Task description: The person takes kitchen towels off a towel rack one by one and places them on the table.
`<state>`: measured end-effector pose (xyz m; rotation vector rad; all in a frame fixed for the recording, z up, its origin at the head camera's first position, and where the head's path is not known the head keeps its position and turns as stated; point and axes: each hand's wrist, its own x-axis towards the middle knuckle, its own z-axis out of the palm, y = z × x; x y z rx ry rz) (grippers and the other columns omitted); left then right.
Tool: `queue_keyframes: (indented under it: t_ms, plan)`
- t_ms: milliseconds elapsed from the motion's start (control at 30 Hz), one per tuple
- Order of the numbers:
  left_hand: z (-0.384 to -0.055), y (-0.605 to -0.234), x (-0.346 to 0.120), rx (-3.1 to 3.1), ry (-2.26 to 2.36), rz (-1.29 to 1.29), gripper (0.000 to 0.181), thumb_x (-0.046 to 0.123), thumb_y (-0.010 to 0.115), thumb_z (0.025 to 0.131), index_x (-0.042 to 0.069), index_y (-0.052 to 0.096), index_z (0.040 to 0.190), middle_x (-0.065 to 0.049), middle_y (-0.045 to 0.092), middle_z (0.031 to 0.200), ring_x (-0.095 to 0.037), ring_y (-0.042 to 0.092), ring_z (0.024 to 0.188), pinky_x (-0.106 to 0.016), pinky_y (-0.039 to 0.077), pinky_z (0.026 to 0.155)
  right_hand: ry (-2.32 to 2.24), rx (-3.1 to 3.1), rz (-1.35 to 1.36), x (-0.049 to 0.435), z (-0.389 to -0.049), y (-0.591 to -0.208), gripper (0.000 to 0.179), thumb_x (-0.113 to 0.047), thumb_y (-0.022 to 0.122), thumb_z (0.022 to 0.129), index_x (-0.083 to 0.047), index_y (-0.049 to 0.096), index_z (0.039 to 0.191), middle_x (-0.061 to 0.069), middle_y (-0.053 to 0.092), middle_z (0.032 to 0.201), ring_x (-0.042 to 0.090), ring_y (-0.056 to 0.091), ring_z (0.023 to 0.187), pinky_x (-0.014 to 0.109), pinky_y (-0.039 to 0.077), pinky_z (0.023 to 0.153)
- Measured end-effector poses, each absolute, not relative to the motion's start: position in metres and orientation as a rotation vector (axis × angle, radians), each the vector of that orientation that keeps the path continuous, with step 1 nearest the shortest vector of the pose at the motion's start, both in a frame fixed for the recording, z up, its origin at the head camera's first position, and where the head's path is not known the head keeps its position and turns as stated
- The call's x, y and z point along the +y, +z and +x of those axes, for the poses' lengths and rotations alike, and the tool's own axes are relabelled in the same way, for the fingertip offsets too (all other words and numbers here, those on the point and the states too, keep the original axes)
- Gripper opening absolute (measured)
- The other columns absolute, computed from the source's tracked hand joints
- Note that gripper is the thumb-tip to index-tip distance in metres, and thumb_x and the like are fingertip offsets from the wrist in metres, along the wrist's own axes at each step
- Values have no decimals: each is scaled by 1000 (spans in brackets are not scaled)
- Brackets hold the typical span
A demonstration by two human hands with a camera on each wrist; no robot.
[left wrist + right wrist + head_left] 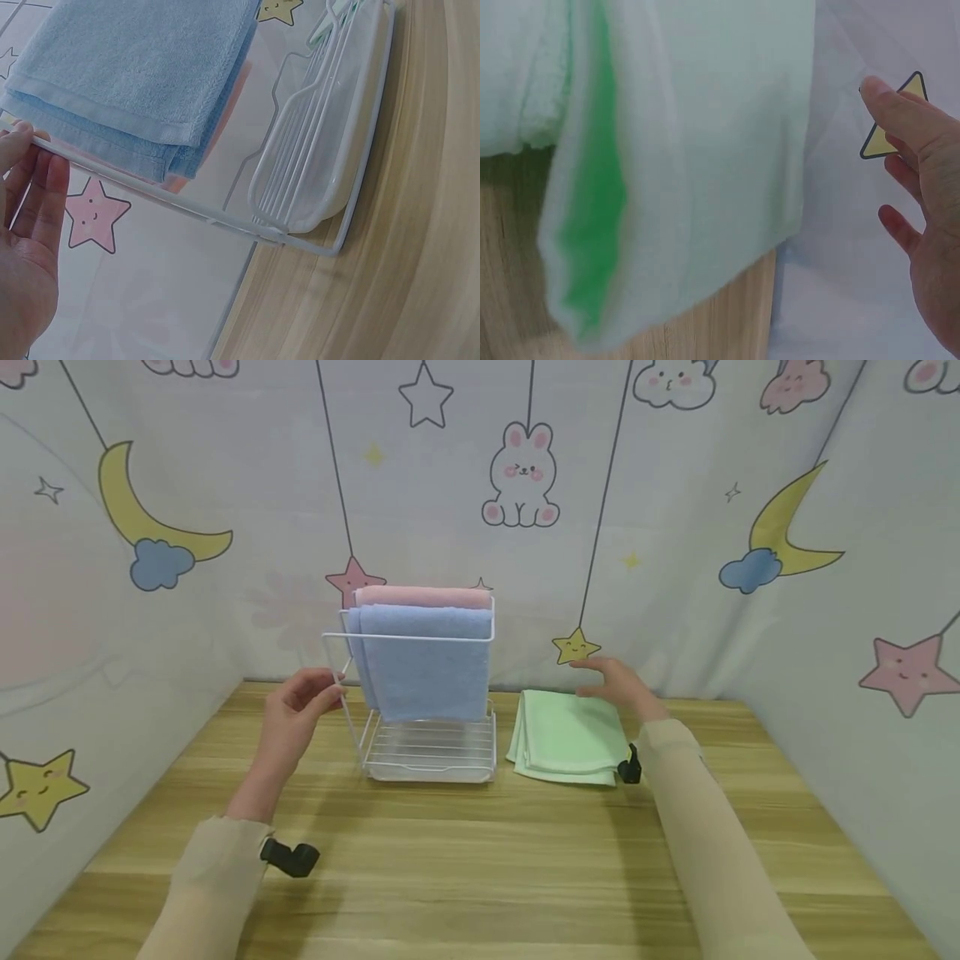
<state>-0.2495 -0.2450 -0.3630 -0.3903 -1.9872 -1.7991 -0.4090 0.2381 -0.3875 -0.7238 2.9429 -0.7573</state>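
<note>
My left hand (pixel 296 714) pinches the upright bar at the left side of a white wire rack (pixel 408 637); in the left wrist view the thumb and fingertips meet on that white bar (pixel 142 184). Over the rack's upper rails hang a folded blue towel (pixel 427 664) and, behind it, a pink towel (pixel 423 597). To the right of the rack, a folded green towel (pixel 573 735) lies on the table. Above its far right corner hovers my right hand (pixel 618 685), fingers loosely extended and holding nothing; the right wrist view shows the hand (pixel 930 180) apart from the green cloth.
The rack's base has a wire shelf (pixel 390 747) over a white drip tray (pixel 427 772). It stands on a wood-grain table (pixel 450 877) near the back edge. A white curtain (pixel 450 510) with printed stars, moons and a rabbit hangs close behind and along both sides.
</note>
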Motion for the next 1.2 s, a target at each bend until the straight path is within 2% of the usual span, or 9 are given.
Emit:
queue_keyframes:
  t_ms: [133,333,467,733,1200]
  plan:
    - [-249,-363,-245,-1984,-1801,-394,22,9,66,94,-5,62,111,13,72,101,-5,68,90,-17,58,80,-771,2954,-752,238,-407,-383,58,-15,72,90,-8,49,144,18,49,149,40,40,141,60,33,115]
    - [-249,-364,-245,-1980,-1798,-400,22,9,65,94,-5,62,111,13,72,102,-5,68,90,-18,58,81,-829,2970,-772,237,-405,-372,57,-13,71,91,-5,49,143,19,45,152,41,35,144,59,30,118]
    - [-250,-364,-245,-1954,-1824,-403,20,8,66,94,-3,64,109,12,73,101,-5,69,90,-18,58,81,-800,2998,-791,235,-406,-361,55,-15,69,92,-5,50,143,20,46,151,40,39,142,57,31,118]
    - [-250,-364,-245,-1964,-1798,-402,21,9,66,94,-4,63,111,12,72,101,-5,68,89,-17,58,81,-792,3050,-802,235,-405,-338,53,-13,70,92,-8,52,141,18,48,150,39,39,142,57,31,117]
    - [-250,-365,-245,-1989,-1769,-394,19,7,64,95,-3,63,112,13,71,102,-4,67,90,-16,57,81,-739,3136,-907,220,-402,-279,51,-14,70,92,-11,54,140,16,48,151,36,37,144,53,27,121]
